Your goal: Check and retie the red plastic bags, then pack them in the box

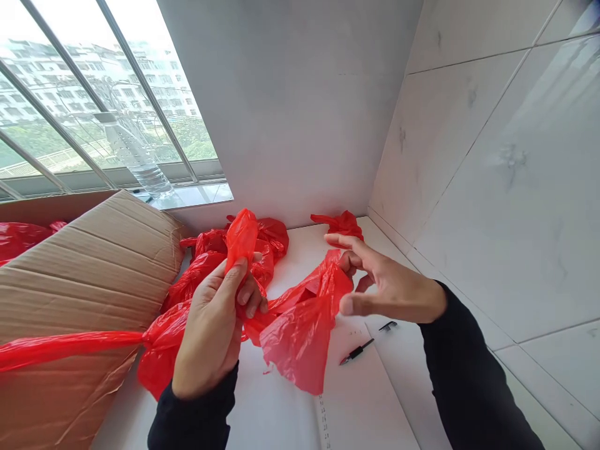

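A red plastic bag (pixel 300 331) stretches between my two hands above an open notebook. Bunched plastic pokes up out of my left hand (pixel 218 312), whose thumb and fingers are closed around it. At the bag's other end, my right hand (pixel 375 278) has its middle fingers curled against the plastic, seemingly hooking it. The thumb and index finger of that hand are spread apart. Behind my left hand lies a pile of knotted red bags (pixel 201 269). Another small red bag (pixel 344 224) rests near the wall.
A cardboard box (pixel 94 262) with more red plastic inside stands at the left. On the white notebook (pixel 370 400) lies a black pen (pixel 357 354), with its cap (pixel 388 325) nearby. A water bottle (pixel 135 156) stands on the sill by the barred window. Walls border the back and right.
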Motion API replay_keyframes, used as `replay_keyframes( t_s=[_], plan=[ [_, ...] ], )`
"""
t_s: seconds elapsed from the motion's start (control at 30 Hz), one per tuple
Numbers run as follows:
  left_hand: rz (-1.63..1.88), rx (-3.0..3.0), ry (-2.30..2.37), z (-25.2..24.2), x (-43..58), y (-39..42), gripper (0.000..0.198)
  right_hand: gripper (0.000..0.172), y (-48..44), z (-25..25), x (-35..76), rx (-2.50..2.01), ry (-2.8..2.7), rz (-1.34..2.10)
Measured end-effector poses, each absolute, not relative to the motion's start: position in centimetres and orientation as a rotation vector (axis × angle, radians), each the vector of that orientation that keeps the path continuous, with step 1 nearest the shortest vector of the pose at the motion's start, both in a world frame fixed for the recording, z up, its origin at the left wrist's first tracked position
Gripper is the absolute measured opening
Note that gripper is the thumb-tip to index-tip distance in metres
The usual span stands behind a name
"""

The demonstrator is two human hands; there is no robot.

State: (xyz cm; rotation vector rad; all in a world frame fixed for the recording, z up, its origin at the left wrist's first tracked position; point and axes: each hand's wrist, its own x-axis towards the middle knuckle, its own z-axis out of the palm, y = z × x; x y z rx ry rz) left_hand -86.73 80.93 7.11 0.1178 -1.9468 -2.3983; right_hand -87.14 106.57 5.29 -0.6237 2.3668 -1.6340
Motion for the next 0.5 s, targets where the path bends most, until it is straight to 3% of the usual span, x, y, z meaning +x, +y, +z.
replay_keyframes(
  t_s=[0.03, 0.07, 0.1, 0.2, 0.23, 0.33, 0.5],
  plan=[
    [-2.398, 0.116, -1.940, 7.1, -86.7, 80.9, 0.023, 0.103, 106.5, 5.3, -87.1, -0.673, 2.405, -1.526],
    [-2.392, 0.108, -1.936, 7.1, -86.8, 80.9, 0.020, 0.104, 106.3, 5.4, -87.0, -0.716, 2.455, -1.438],
    [-2.384, 0.099, -1.937, 7.1, -86.8, 80.8, 0.019, 0.092, 106.1, 5.4, -87.1, -0.746, 2.501, -1.384],
    [-2.370, 0.094, -1.948, 7.1, -86.8, 80.5, 0.017, 0.028, 105.4, 5.3, -87.4, -0.712, 2.534, -1.527],
    [-2.357, 0.105, -1.958, 7.1, -86.8, 80.4, 0.018, 0.023, 105.3, 5.2, -87.5, -0.676, 2.505, -1.641],
    [-2.296, 0.143, -2.006, 7.1, -86.8, 80.1, 0.023, 0.033, 105.0, 5.2, -87.7, -0.637, 2.426, -1.953],
    [-2.259, 0.107, -2.159, 6.8, -87.0, 80.6, 0.029, 0.029, 103.9, 5.4, -87.3, -0.646, 2.250, -2.197]
  ],
)
